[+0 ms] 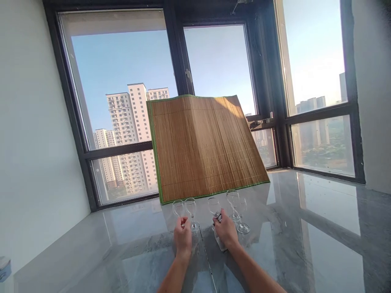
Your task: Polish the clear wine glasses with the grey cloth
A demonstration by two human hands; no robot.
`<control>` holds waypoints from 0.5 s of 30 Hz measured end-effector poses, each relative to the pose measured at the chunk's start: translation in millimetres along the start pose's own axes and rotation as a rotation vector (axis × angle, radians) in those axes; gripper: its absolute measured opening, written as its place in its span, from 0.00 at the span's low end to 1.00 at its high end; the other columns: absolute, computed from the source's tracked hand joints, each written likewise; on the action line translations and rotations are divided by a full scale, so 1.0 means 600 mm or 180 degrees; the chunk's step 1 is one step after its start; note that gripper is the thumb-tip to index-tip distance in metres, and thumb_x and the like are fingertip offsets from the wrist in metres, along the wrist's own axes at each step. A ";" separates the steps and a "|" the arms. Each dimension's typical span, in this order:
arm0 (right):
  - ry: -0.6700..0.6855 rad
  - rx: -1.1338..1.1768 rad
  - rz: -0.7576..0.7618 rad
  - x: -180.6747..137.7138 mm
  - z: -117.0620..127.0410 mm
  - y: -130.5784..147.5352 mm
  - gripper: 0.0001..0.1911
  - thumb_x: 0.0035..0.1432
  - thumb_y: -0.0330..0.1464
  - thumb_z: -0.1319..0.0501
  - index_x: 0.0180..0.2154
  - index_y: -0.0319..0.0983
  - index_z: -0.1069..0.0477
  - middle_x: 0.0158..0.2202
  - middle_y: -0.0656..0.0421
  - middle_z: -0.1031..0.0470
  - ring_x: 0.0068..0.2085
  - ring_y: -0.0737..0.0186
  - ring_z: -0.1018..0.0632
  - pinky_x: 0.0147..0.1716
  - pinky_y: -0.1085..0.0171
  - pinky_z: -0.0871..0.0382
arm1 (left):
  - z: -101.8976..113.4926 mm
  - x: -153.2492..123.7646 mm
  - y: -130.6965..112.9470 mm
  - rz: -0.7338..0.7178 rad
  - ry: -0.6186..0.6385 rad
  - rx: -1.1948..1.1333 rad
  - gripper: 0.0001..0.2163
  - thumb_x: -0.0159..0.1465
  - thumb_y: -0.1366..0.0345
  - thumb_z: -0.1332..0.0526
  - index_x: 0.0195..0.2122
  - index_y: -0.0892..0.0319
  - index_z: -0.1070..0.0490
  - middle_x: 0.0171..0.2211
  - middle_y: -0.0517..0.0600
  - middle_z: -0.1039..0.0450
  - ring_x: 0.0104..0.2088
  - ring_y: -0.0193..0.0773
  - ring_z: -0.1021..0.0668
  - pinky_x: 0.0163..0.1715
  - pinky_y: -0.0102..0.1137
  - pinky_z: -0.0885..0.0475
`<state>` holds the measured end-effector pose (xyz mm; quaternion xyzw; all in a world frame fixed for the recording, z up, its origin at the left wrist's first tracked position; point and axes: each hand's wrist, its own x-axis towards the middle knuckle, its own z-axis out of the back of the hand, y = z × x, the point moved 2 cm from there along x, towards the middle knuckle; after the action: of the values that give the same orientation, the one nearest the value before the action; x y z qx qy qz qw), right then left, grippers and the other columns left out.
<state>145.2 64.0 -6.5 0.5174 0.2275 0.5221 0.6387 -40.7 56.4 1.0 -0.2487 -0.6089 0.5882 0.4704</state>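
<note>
Several clear wine glasses stand in a row on a glossy grey marble floor (305, 228). My left hand (182, 238) is closed around the stem of the leftmost glass (177, 208). A second glass (191, 209) stands just right of it. My right hand (226, 231) is closed on the stem of the middle glass (214, 207). Two more glasses (236, 205) stand close to the right of that hand. Both forearms reach in from the bottom edge.
A bamboo mat (204, 146) with green edging leans against the window frame right behind the glasses. Large dark-framed windows (180, 61) show tower blocks outside. A white wall (27, 142) runs along the left. A small object (4, 268) sits at the lower left edge.
</note>
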 end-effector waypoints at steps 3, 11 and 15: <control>-0.0136 -0.0259 -0.0055 0.007 0.003 0.002 0.09 0.54 0.33 0.43 0.39 0.41 0.34 0.32 0.52 0.26 0.36 0.50 0.24 0.33 0.61 0.39 | -0.006 0.003 0.010 0.0308 0.0267 0.0033 0.12 0.56 0.59 0.43 0.38 0.59 0.30 0.38 0.54 0.23 0.29 0.38 0.21 0.21 0.27 0.34; -0.0483 -0.0269 0.0019 -0.019 0.005 0.011 0.18 0.60 0.35 0.51 0.52 0.40 0.42 0.53 0.44 0.32 0.44 0.48 0.23 0.34 0.59 0.37 | -0.019 0.006 0.012 0.0320 0.0741 -0.0120 0.13 0.55 0.63 0.40 0.40 0.58 0.37 0.49 0.57 0.27 0.22 0.31 0.22 0.15 0.24 0.38; -0.0826 0.0054 0.0105 -0.044 0.014 0.028 0.23 0.59 0.36 0.49 0.56 0.39 0.46 0.56 0.43 0.35 0.43 0.51 0.24 0.34 0.61 0.36 | -0.021 0.008 0.018 0.0229 0.0735 0.0070 0.16 0.55 0.62 0.38 0.43 0.59 0.36 0.47 0.57 0.26 0.20 0.28 0.25 0.19 0.25 0.34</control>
<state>135.5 35.2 5.0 0.5896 0.1388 0.4594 0.6497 -34.4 68.5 -9.5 -0.3313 -0.5349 0.5788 0.5187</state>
